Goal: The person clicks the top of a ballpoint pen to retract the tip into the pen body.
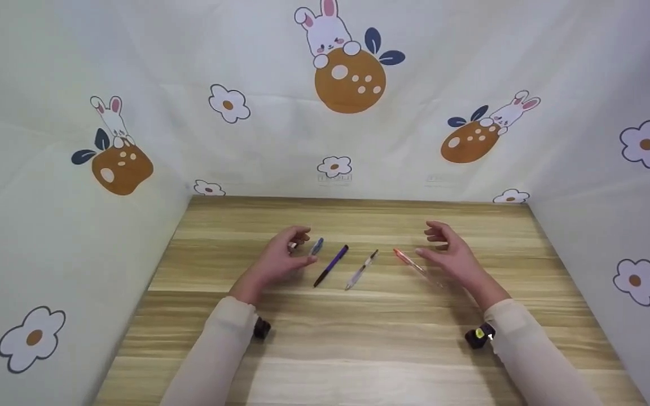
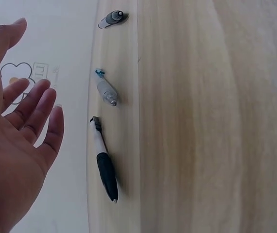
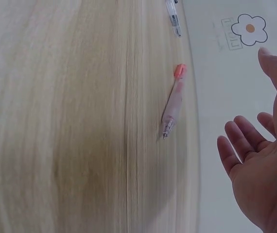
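Nearest you: two pale sleeves, your left sleeve (image 1: 220, 338) and your right sleeve (image 1: 534, 344), each with a small black device at the cuff: left device (image 1: 262, 328), right device (image 1: 476, 337). Beneath them, one wood-grain table (image 1: 359, 361), lighter toward you.

Hands, one pair, set well apart. Your left hand (image 1: 274, 256): relaxed, fingers loosely extended and free, beside the leftmost pen. Your right hand (image 1: 455, 256): likewise relaxed, fingers gently bent and free, thumb near the rightmost pen.

Pens, four, lying on the table between your hands. Clear pen (image 1: 362, 270), dark at its far end, right of centre in the group. Purple pen (image 1: 331, 265), black at both ends, just left of it. Both slant away from you to the right. Orange-tipped pen (image 1: 409, 261), clear-barrelled, slanting away to the left, beside your right hand. Blue pen (image 1: 317, 246), short in view, farthest off, close to your left thumb; you cannot tell from the head view whether they touch.

Farthest: cream cloth (image 1: 268, 146) behind the table, printed with rabbits, orange fruit and white flowers.
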Available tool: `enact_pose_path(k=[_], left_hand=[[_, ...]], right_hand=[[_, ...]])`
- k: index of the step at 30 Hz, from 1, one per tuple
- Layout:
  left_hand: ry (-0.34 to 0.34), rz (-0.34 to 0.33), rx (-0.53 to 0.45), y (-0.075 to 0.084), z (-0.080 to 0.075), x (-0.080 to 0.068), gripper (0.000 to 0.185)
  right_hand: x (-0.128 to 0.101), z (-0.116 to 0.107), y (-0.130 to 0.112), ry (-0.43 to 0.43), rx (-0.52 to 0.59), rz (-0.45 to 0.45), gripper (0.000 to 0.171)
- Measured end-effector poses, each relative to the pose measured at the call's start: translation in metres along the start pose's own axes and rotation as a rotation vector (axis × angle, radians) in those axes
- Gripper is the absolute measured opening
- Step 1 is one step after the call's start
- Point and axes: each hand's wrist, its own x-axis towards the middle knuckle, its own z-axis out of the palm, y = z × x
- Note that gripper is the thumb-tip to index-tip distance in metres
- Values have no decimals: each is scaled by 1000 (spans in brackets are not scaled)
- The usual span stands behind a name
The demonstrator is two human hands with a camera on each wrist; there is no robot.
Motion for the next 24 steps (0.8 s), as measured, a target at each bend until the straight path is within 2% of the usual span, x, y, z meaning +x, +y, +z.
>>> enact_pose_path(k=[8, 15, 24], left_hand=[[24, -12, 73, -2, -7, -4, 66], [16, -8, 85, -5, -13, -7, 67], [5, -54, 160, -4, -21, -13, 64]], right_hand=[[4, 7, -2, -2, 18, -13, 71], [8, 16, -5, -6, 43, -13, 70], [14, 31, -8, -9, 62, 12, 70]])
